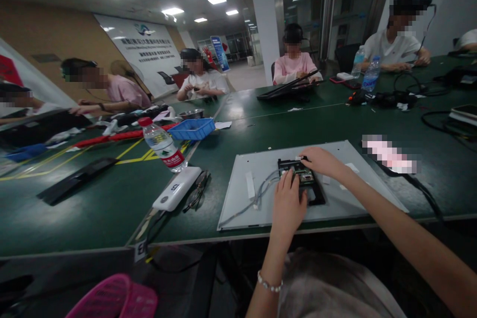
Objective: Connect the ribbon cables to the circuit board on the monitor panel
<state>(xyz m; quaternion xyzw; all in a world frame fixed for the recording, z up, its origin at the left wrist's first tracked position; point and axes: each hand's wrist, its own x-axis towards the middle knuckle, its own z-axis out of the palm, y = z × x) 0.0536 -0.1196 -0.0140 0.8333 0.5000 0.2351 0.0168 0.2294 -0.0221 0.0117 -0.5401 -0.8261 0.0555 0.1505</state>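
Observation:
A flat grey metal panel (257, 161) lies on the green table, with a black plastic frame (317, 193) and a circuit board (306, 177) on it. Grey cables (263, 191) run from the board to the panel's front left corner. My left hand (288, 201) rests over the left part of the frame and board, fingers stretched out and slightly apart. At the frame's far edge, my right hand (323, 163) has its thumb and fingers closed together beside a small whitish bit; what they pinch is too small to make out.
Left of the panel are a white power bank (177, 189), eyeglasses (197, 191) and a water bottle (164, 146). A blue tray (192, 129) sits farther back. A phone (391, 155) with a cable lies right. Several people work around the table. A pink basket (115, 298) stands below.

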